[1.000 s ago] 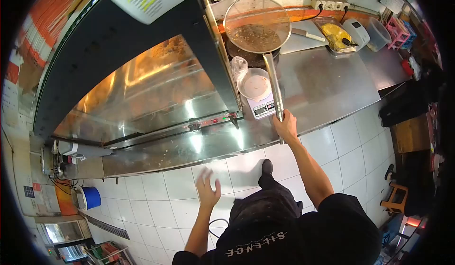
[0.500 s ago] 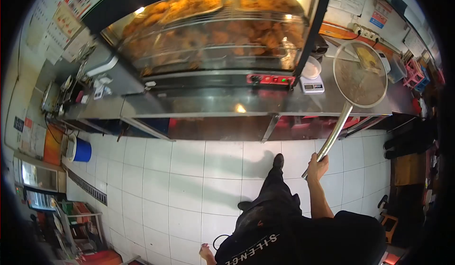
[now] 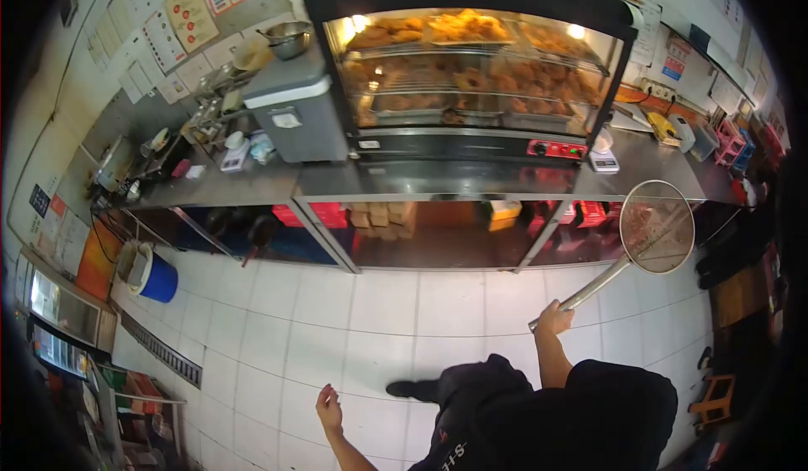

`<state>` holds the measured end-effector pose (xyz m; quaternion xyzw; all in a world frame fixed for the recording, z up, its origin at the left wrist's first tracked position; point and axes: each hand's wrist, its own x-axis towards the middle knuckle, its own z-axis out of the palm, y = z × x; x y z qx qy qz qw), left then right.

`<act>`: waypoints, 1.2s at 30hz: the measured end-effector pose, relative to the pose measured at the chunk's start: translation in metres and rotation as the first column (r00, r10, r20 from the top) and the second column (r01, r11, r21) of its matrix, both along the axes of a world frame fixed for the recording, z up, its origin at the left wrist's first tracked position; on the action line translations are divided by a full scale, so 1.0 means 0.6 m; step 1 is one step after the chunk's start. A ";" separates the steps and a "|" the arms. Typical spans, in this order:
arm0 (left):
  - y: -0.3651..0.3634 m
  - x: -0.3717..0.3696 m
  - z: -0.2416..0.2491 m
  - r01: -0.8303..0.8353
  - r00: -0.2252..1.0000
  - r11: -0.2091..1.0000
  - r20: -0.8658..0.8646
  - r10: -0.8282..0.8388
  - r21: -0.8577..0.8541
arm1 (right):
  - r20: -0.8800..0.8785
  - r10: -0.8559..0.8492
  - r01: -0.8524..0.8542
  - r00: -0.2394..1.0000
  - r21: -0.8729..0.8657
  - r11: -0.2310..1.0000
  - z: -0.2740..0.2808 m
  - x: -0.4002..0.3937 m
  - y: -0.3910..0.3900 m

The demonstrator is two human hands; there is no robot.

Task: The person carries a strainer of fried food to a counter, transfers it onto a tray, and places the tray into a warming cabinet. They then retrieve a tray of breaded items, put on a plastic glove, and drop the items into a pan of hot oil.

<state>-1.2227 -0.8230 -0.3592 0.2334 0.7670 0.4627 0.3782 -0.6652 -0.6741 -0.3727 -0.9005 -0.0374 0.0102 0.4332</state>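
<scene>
My right hand (image 3: 554, 318) is closed around the lower end of a long metal handle. The handle belongs to a large round mesh skimmer (image 3: 657, 225), held out to the front right over the floor, its mesh near the counter edge. Brownish residue shows on the mesh. My left hand (image 3: 329, 409) hangs free over the tiles at the lower middle, fingers loosely bent and nothing seen in it.
A lit glass warming cabinet (image 3: 480, 71) full of fried food stands on the steel counter (image 3: 471, 183). Beside it are a grey bin (image 3: 299, 109) and a small scale (image 3: 603, 162). A blue bucket (image 3: 158, 277) stands at left, a small stool (image 3: 714, 399) at right.
The view has shifted, showing more of the counter's left side and shelves. The skimmer has dropped lower, away from the countertop. My left hand has come forward into fuller view.
</scene>
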 end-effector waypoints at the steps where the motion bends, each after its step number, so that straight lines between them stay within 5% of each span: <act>1: -0.006 -0.072 0.005 0.015 1.000 1.000 -0.022 -0.014 0.027 | -0.031 -0.005 0.006 1.000 0.032 0.999 0.002 -0.058 0.006; 4: -0.096 -0.275 -0.028 -0.206 0.979 0.978 0.013 0.206 0.020 | -0.084 0.002 0.003 0.996 0.066 0.998 0.033 -0.232 0.005; 9: -0.339 -0.461 -0.092 -0.587 0.773 0.776 0.124 0.622 -0.232 | -0.070 0.146 -0.147 0.987 -0.012 0.989 0.058 -0.536 -0.002; 14: -0.479 -0.509 -0.127 -0.617 0.626 0.599 0.142 0.766 -0.511 | -0.090 0.383 -0.377 0.919 0.077 0.923 0.017 -0.832 0.007; 17: -0.525 -0.562 -0.133 -0.603 0.562 0.546 0.176 0.808 -0.582 | -0.405 0.533 -0.464 0.743 0.262 0.846 0.142 -1.066 0.008; 20: -0.556 -0.669 -0.136 -0.610 0.514 0.518 0.198 0.834 -0.600 | -0.386 0.654 -0.605 0.651 0.257 0.754 0.183 -1.292 -0.008; 27: -0.462 -1.176 -0.200 -0.697 0.588 0.609 0.183 0.788 -0.380 | -0.398 0.887 -0.774 0.233 0.476 0.417 0.223 -1.735 -0.010; 31: -0.300 -1.461 -0.053 -0.682 0.727 0.729 0.058 0.684 -0.054 | -0.368 0.930 -0.859 0.002 0.475 0.190 0.222 -1.954 -0.007; 36: -0.230 -1.703 -0.031 -0.595 0.793 0.803 -0.133 0.595 0.045 | -0.349 0.905 -0.919 -0.244 0.381 -0.101 0.220 -2.233 0.066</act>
